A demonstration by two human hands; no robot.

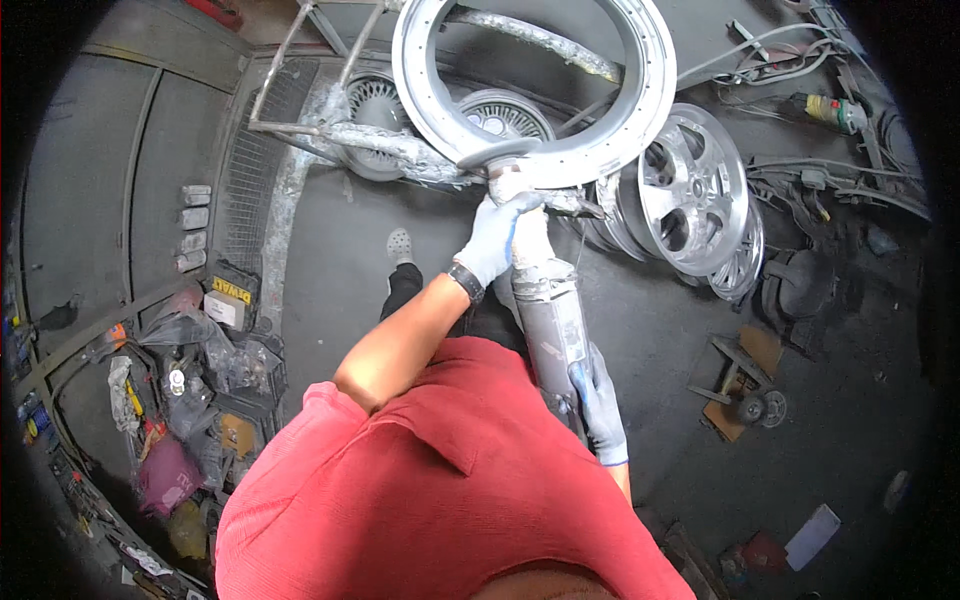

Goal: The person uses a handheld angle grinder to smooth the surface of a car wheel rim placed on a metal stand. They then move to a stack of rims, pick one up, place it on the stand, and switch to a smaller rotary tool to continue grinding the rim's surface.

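Observation:
Both my gloved hands are on a long, dust-covered angle grinder [553, 325]. My left hand [492, 235] is closed round its front end, close behind the disc [500, 152]. Lower down, my right hand [600, 405] wraps the rear of the grinder's body; its fingers are partly hidden. The disc lies against or just over the near edge of a large silver wheel rim ring [655, 95]; whether it touches I cannot tell. Under the ring is a wrapped metal stand [390, 145].
Multi-spoke wheels [375, 110] lie behind the stand, and more alloy wheels [693, 190] lean at the right. Hoses and a green-yellow power tool [835, 112] hang at far right. Bags and boxes [230, 300] crowd the left. A small wooden piece with a wheel [745, 390] lies on the floor.

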